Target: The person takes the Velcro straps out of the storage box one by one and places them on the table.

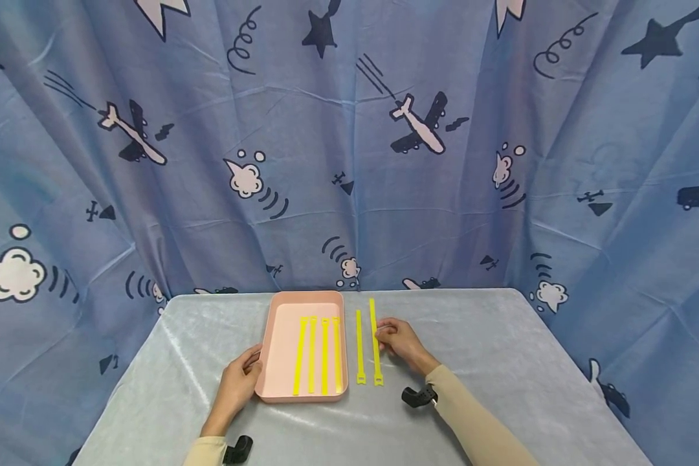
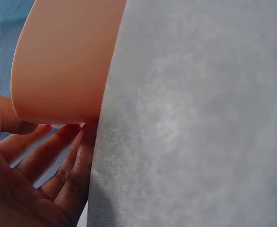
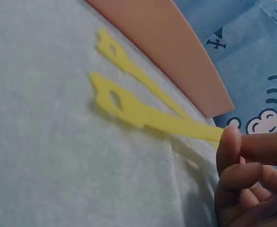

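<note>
My right hand (image 1: 404,342) pinches a yellow cable strap (image 1: 376,362) between thumb and fingertips, along its length. In the right wrist view, the slotted head of this strap (image 3: 124,105) hovers over its shadow on the cloth. A second yellow strap (image 1: 360,349) lies on the table between it and the pink tray (image 1: 279,362). Several more yellow straps (image 1: 311,356) lie side by side in the tray's right part. At the tray's left side, my left hand (image 1: 235,382) rests its mostly straight fingers (image 2: 74,156) against the outer wall, thumb close to the rim.
A pale grey cloth (image 1: 443,427) covers the table. Behind its far edge hangs a blue curtain (image 1: 303,162) printed with planes and stars. Black wrist cameras (image 1: 419,396) are strapped on both forearms.
</note>
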Demonstrator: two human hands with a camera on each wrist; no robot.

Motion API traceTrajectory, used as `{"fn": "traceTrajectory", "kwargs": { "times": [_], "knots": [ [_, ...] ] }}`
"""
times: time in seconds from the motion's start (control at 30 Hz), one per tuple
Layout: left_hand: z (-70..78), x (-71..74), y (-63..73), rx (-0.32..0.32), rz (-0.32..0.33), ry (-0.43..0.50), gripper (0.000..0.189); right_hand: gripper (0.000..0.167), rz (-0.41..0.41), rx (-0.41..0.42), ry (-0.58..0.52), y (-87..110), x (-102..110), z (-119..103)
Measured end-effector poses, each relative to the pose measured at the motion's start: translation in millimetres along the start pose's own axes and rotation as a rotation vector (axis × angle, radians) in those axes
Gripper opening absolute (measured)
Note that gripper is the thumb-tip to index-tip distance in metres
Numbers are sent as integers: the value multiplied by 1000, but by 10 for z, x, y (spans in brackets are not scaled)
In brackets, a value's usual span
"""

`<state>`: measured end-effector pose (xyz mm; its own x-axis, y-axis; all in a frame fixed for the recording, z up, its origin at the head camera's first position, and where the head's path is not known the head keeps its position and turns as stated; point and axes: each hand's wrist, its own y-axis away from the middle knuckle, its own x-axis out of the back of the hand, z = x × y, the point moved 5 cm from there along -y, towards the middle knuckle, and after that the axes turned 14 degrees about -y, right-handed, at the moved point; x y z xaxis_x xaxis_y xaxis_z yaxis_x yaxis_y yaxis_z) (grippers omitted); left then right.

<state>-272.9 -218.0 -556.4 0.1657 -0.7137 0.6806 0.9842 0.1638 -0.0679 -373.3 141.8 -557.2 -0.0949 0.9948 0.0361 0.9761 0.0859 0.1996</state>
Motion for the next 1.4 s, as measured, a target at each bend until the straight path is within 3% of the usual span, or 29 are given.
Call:
{"fn": "traceTrajectory", "kwargs": {
  "times": [0.37,0.7,1.4],
  "knots": [
    [14,2,19,-9,5,-1,41,23,5,-5,18,-43,50,70],
    [14,12,39,-2,-3,3,41,20,78,6,45,-59,19,116],
    [13,4,3,0,-5,5,41,22,92,25,-53,-55,46,114]
  ]
}}
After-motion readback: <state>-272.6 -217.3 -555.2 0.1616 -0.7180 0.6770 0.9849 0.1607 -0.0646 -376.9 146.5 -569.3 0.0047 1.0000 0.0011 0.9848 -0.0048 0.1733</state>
